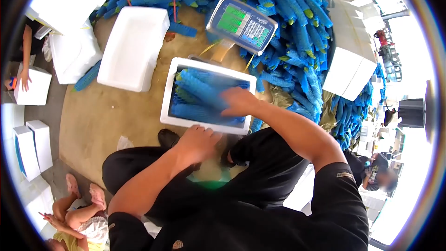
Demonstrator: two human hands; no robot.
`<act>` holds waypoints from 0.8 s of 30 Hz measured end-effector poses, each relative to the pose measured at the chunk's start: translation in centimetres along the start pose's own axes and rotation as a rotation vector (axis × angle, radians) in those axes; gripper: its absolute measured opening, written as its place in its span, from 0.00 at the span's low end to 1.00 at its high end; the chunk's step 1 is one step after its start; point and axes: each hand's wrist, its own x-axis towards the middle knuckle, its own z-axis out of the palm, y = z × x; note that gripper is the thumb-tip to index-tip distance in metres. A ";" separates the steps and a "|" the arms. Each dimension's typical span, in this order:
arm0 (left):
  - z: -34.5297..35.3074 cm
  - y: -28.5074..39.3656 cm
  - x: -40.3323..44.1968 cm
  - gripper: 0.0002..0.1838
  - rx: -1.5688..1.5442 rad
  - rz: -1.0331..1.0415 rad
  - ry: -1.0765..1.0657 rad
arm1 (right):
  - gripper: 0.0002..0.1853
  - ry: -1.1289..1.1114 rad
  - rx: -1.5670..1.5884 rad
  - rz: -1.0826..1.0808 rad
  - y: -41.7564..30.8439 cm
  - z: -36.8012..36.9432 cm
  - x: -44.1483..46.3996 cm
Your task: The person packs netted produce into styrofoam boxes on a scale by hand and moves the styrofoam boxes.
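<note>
Right hand (239, 102) is over the right part of an open white box, at the contents; left hand (197, 143) is at the near rim. Both are partly blurred, so I cannot tell whether either is clenched, loose or grasping.

Setting, largest first:
- Tan surface (134, 116), under the work area.
- Heap of blue-netted produce (297, 18), spread along the far side and down the right.
- White cartons (350, 60), right of the heap.
- White box (232, 129), between the person and the scale; its blue-netted pieces (200, 86) lie side by side inside, some with yellow-green ends.
- Second foam box (132, 49), open, left of the first and apart from it.
- Scale display (241, 24), tilted, lit green, just beyond the first box.
- Single netted piece (87, 78), on the tan surface, left of the second foam box.
</note>
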 end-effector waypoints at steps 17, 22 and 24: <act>-0.2 -10.7 3.0 0.50 0.222 -0.309 0.602 | 0.32 0.432 0.040 0.121 1.1 3.2 1.7; -0.5 -11.3 3.7 0.49 0.178 -0.331 0.544 | 0.30 0.697 0.072 0.092 0.5 4.5 1.7; -0.9 -11.5 3.5 0.48 0.159 -0.321 0.519 | 0.29 0.743 0.111 0.098 0.5 4.5 1.8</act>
